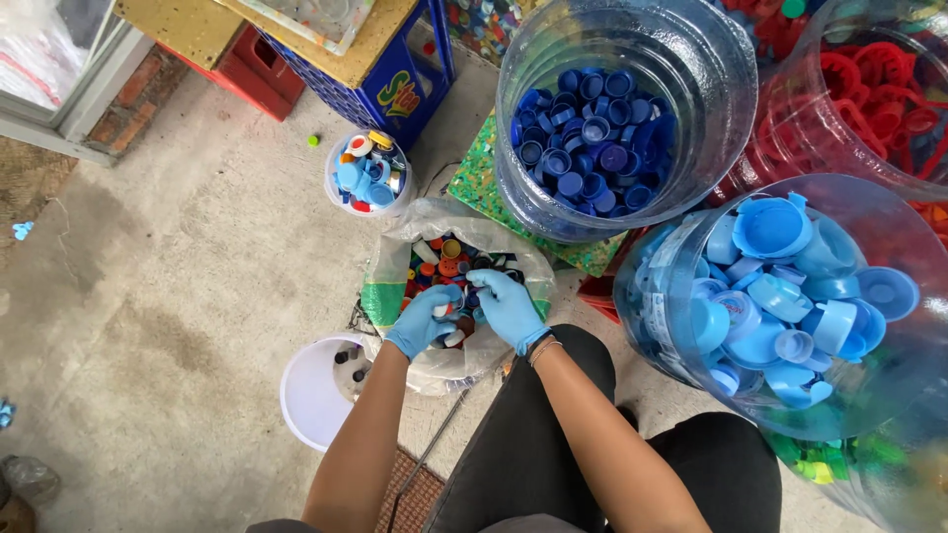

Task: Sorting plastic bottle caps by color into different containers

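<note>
Both my hands wear blue gloves and reach into an open plastic sack (395, 286) full of mixed bottle caps (446, 259) in red, orange, blue and white. My left hand (423, 320) curls its fingers around a few caps at the sack's near edge. My right hand (508, 306) lies palm down on the caps just beside it, fingers bent into the pile; whether it holds any is hidden.
A clear jug of dark blue caps (591, 133) stands behind the sack, a jug of large light blue lids (780, 296) at right, one with red rings (879, 89) at far right. A small tub of mixed caps (367, 174), a white bucket (308, 395), crates (385, 79) at back.
</note>
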